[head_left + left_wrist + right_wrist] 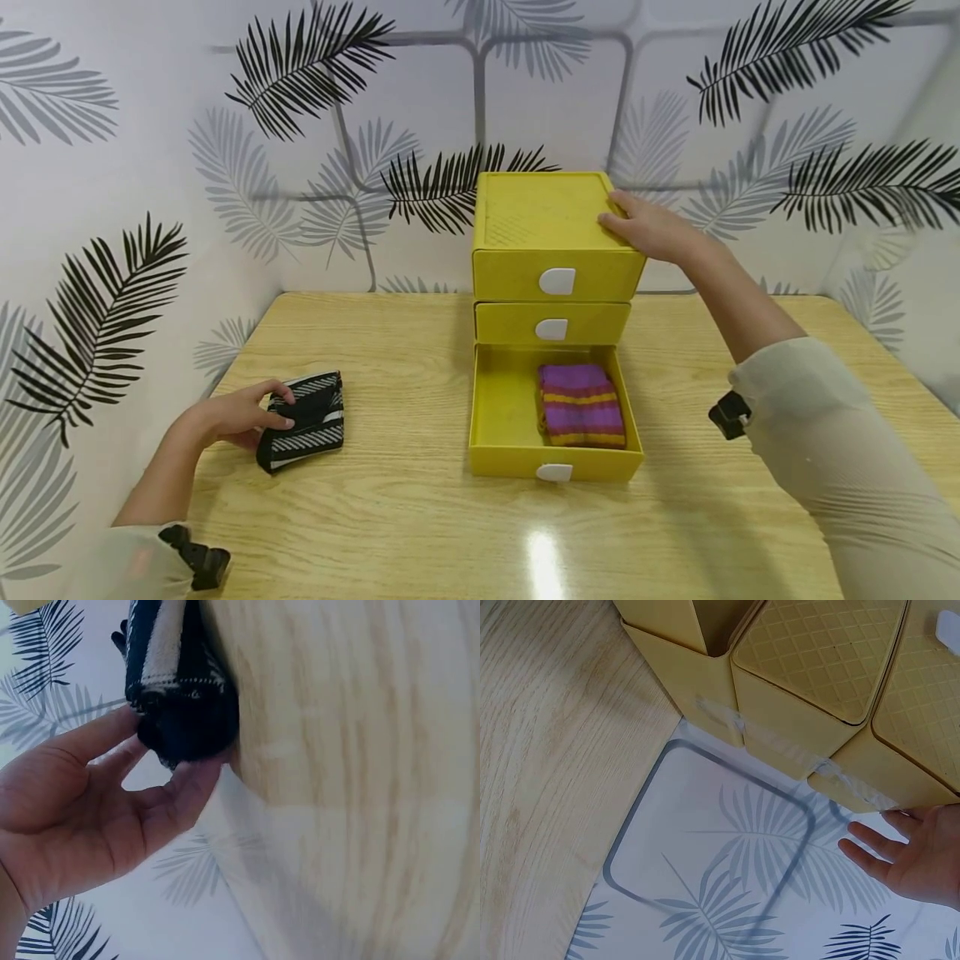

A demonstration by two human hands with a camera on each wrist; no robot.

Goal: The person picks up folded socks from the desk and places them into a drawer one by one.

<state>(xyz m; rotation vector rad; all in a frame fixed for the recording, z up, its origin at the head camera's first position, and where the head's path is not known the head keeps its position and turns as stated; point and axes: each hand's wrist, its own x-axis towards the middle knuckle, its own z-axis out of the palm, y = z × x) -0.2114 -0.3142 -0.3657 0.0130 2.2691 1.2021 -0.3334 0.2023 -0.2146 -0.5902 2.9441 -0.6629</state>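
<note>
At the left of the table in the head view, my left hand (243,412) pinches a folded black-and-white knit sock (318,433). In the left wrist view, thumb and fingers close on the sock's dark rounded end (191,724). A yellow three-drawer cabinet (547,212) stands near the back, its bottom drawer (502,400) pulled out. Inside that drawer, on the right side, lies a folded purple, red and yellow striped knit piece (581,404). My right hand (656,227) rests on the cabinet's top right edge, fingers extended; the right wrist view shows it against the cabinet's side.
White tabs mark the drawer fronts, such as the top one (557,281); the upper two drawers are closed. Clear tape (825,765) runs along the cabinet's side. Beneath everything is a wood-grain table (397,517), with a leaf-patterned wall (420,100) behind it.
</note>
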